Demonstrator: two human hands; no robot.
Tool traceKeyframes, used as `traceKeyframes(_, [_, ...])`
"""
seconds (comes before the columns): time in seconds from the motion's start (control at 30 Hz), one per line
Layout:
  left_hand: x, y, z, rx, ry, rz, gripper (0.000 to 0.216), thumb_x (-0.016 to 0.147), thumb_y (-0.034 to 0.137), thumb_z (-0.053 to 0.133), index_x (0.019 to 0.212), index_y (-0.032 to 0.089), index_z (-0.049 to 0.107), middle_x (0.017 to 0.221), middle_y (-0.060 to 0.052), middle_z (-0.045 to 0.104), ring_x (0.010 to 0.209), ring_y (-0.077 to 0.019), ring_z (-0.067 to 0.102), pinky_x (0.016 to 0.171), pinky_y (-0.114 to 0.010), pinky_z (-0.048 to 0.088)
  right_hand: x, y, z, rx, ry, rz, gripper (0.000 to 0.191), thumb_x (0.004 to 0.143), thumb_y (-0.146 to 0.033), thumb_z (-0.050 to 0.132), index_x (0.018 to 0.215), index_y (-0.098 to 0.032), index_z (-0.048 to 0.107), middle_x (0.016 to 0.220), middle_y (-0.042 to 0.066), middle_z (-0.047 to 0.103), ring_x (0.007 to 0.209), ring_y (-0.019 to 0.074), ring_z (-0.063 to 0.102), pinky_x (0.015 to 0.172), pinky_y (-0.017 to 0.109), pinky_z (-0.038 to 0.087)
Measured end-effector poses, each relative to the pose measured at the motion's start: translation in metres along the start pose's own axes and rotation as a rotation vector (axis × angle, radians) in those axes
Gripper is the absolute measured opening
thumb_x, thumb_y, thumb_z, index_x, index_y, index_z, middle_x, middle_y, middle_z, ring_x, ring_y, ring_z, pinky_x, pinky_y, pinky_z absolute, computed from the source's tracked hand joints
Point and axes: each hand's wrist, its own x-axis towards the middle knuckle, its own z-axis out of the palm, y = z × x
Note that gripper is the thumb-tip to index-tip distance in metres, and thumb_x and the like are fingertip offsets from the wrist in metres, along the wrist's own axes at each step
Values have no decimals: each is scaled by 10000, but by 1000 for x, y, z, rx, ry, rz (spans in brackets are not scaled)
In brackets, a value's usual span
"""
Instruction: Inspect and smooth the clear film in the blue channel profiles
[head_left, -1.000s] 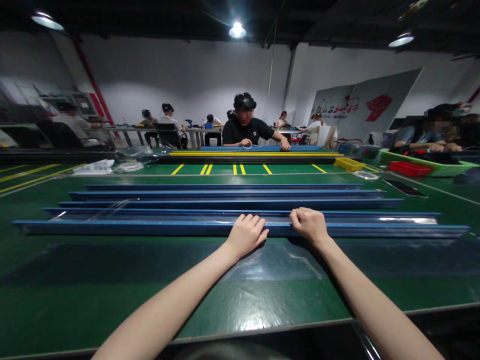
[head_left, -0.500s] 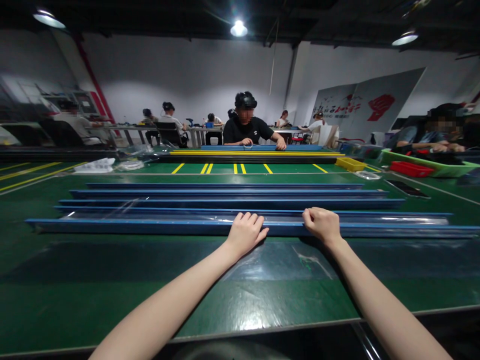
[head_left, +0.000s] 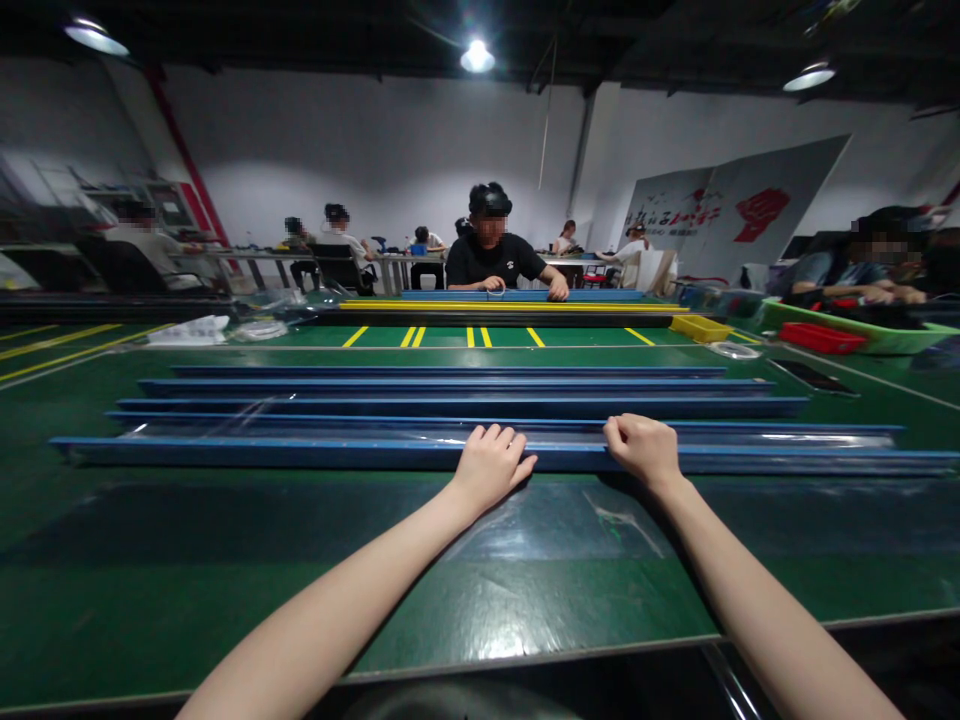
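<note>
A long blue plastic profile lies crosswise in front of me on the green table. My left hand grips its near edge, fingers hooked over the top and thumb on the near side. To the right, my right hand is closed in a fist on the same edge, its fingertips hidden. Clear plastic film lies just behind the near edge. On the table nearer to me is a flat, shiny transparent sheet.
More long blue profiles lie parallel behind. A dark phone rests at the right, near a red tray and a yellow tray. Across the table a co-worker handles a white loop beside yellow and black strips.
My hands and the blue profile have stayed in place. The co-worker's hand on the right side of the picture has shifted very slightly left.
</note>
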Motion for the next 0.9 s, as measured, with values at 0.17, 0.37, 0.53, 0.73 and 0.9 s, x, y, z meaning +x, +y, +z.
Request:
traceKeyframes(0.17, [0,1,0,-3,-5,2,288,849,391,366,821,160,537,758,-41,580,743,-190,503,627,-320,295,0,0,0,2,2,-2,400,769,-306,360,427,-155,501,489,32,563,462,89,440,451,220,173])
traceKeyframes(0.37, [0,1,0,-2,-4,-1,285,848,386,367,791,163,535,728,-40,581,718,-186,507,610,-319,295,0,-1,-1,21,12,5,401,767,-302,357,424,-155,504,488,38,562,456,90,432,451,225,168])
traceKeyframes(0.53, [0,1,0,-6,-4,-5,289,848,383,368,766,162,535,699,-41,586,703,-184,514,603,-314,298,0,-2,-2,19,21,3,399,766,-298,362,419,-158,501,486,33,553,454,88,429,454,228,175])
traceKeyframes(0.73, [0,1,1,-8,-13,-11,290,845,383,372,750,162,535,684,-46,590,698,-185,520,597,-308,305,0,-1,0,15,13,5,391,767,-298,369,425,-161,501,488,26,556,460,89,435,456,226,181])
traceKeyframes(0.9, [1,0,-1,-14,-42,-11,293,840,385,375,756,159,540,685,-49,595,693,-188,527,592,-305,312,-1,1,2,12,9,0,396,773,-305,362,433,-161,506,498,29,568,472,92,451,460,223,186])
